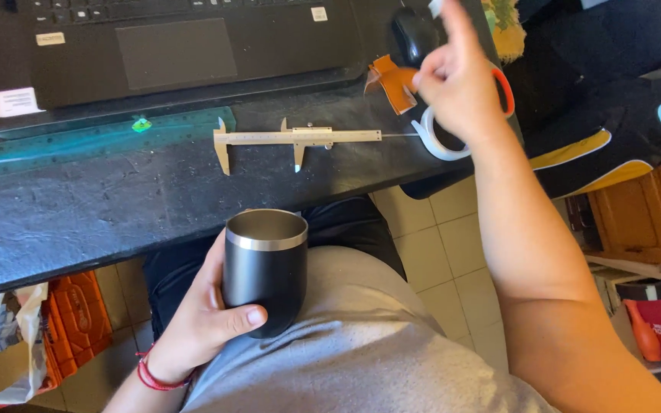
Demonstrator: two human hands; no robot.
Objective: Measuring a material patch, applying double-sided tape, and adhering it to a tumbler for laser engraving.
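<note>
My left hand (206, 315) grips a black metal tumbler (265, 269) with a steel rim, upright against my lap below the edge of the dark desk (78, 222). My right hand (459, 80) is raised over the desk's right end, index finger pointing up, the other fingers curled and pinching something small that I cannot make out. Just under that hand lie a white tape roll (431, 140), an orange tape dispenser (392, 82) and an orange-handled tool (505, 90). A metal vernier caliper (294, 139) lies flat on the desk, left of my right hand.
A black laptop (170, 53) fills the back of the desk, with a black mouse (415, 34) beside it. A clear green ruler (93, 141) lies along the laptop's front. Orange crates (78, 313) and a plastic bag (5, 348) sit under the desk. Wooden furniture (644, 214) stands at right.
</note>
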